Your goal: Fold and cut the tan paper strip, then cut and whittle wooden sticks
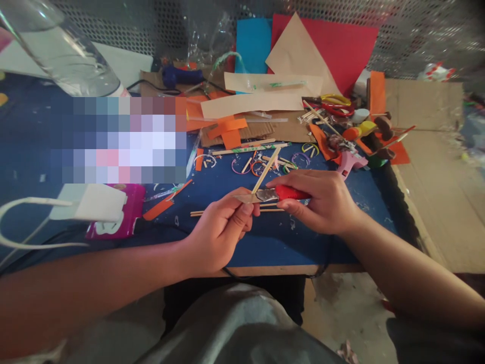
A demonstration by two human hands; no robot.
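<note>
Wooden sticks (267, 168) slant up and away from my left hand (229, 225), whose thumb and fingers are closed round their lower end. A red-handled utility knife (292, 192) is gripped in my right hand (326, 201). Its blade (248, 197) lies across the sticks at my left thumb and fingertips. Beneath and behind my hands, more thin sticks (197, 214) rest on the blue tabletop. Just beyond are several coloured rings (241, 165) with short stick pieces among them.
A pink glue gun (350, 161) and scissors (333, 103) lie to the right by a cardboard sheet (435, 192). On the left are a water bottle (71, 50) and a white charger (91, 202) on a magenta socket box (132, 207). Coloured paper (326, 45) stands behind.
</note>
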